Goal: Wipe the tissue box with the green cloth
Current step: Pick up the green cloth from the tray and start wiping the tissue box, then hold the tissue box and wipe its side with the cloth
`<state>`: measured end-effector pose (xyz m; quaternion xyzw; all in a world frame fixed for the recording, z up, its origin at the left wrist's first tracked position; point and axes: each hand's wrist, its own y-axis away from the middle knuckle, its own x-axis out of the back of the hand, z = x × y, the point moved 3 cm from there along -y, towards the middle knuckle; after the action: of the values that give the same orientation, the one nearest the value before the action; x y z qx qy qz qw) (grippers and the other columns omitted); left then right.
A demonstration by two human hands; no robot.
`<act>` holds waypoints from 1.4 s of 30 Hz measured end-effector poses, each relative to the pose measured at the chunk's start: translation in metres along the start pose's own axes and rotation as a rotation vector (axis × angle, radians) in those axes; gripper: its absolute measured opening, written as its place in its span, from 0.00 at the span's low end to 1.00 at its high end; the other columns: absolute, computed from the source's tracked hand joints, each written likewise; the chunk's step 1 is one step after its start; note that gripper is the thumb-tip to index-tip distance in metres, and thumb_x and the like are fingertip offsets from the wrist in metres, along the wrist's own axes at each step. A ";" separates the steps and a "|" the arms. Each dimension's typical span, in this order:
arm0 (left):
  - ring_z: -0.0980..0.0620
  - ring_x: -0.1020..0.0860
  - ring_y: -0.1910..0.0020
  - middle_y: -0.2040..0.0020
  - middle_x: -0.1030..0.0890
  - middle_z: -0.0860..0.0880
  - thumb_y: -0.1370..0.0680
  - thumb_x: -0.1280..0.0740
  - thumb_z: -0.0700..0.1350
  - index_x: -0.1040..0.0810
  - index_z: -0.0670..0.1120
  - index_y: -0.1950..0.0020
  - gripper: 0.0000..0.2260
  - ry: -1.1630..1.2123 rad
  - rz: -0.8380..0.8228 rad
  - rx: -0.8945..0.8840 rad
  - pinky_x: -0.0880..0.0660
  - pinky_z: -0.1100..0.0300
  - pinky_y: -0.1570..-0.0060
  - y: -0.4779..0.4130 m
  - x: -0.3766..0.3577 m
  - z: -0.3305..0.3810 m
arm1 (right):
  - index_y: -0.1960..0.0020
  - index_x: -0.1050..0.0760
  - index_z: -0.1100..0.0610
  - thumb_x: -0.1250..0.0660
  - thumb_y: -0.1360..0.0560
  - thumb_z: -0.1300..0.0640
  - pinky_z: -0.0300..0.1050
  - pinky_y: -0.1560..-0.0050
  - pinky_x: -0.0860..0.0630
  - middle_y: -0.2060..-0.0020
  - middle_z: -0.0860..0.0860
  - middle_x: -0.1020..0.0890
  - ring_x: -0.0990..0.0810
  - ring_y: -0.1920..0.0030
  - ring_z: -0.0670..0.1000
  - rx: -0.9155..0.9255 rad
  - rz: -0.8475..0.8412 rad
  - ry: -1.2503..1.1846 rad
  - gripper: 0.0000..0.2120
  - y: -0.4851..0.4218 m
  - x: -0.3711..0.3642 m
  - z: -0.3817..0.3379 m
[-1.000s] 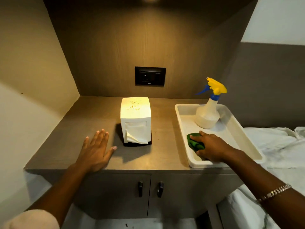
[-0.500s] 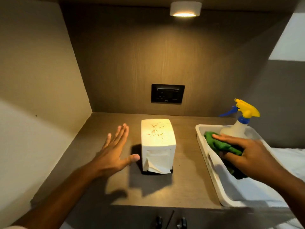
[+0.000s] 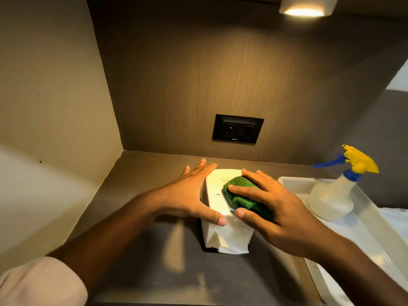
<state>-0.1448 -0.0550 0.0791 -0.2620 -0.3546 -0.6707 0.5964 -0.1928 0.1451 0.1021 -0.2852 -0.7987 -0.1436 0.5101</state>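
The white tissue box (image 3: 215, 191) stands upright on the brown counter, a tissue hanging from its front slot and small reddish crumbs on its top. My right hand (image 3: 280, 208) presses the folded green cloth (image 3: 239, 194) flat onto the right part of the box's top. My left hand (image 3: 187, 193) lies against the box's left side, fingers spread along it and thumb on the front top edge. Most of the cloth is hidden under my right fingers.
A white tray (image 3: 366, 217) sits on the counter to the right, holding a spray bottle (image 3: 333, 195) with a yellow and blue trigger. A black wall socket (image 3: 237, 129) is behind the box. Walls close in at the left and back; a lamp (image 3: 305, 6) shines overhead.
My right hand lifted the green cloth out of the tray and brought it left onto the box top. My left hand moved from the counter to the box's left side.
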 end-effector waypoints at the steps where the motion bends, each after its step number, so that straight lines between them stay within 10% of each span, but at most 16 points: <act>1: 0.53 0.66 0.27 0.21 0.61 0.53 0.39 0.22 0.61 0.56 0.56 0.22 0.56 0.033 0.011 0.016 0.61 0.52 0.29 0.000 0.001 -0.002 | 0.32 0.37 0.29 0.46 0.30 0.29 0.53 0.25 0.41 0.23 0.36 0.43 0.48 0.22 0.46 -0.007 0.023 0.016 0.26 -0.006 -0.002 -0.001; 14: 0.63 0.65 0.38 0.21 0.57 0.53 0.35 0.22 0.57 0.54 0.53 0.22 0.53 -0.043 -0.025 -0.035 0.69 0.58 0.39 0.003 0.009 0.009 | 0.35 0.26 0.42 0.28 0.29 0.50 0.55 0.36 0.26 0.29 0.49 0.27 0.31 0.28 0.57 0.212 0.173 0.268 0.24 -0.005 -0.017 -0.017; 33: 0.43 0.59 0.23 0.21 0.51 0.54 0.50 0.20 0.65 0.41 0.69 0.32 0.51 0.202 0.104 0.027 0.60 0.40 0.27 -0.009 -0.009 -0.022 | 0.30 0.33 0.41 0.32 0.25 0.50 0.57 0.32 0.29 0.26 0.50 0.32 0.33 0.27 0.57 -0.195 0.154 0.272 0.24 -0.056 -0.011 -0.017; 42: 0.51 0.40 0.29 0.32 0.35 0.57 0.44 0.18 0.58 0.38 0.59 0.32 0.46 0.016 -0.087 -0.021 0.40 0.51 0.31 -0.018 0.014 -0.005 | 0.41 0.19 0.46 0.30 0.26 0.55 0.39 0.48 0.25 0.48 0.46 0.15 0.19 0.51 0.44 -0.362 0.324 -0.356 0.14 0.020 0.014 0.024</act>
<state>-0.1641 -0.0674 0.0841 -0.2474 -0.3539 -0.7017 0.5667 -0.2028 0.1783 0.1032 -0.5159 -0.7811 -0.1484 0.3190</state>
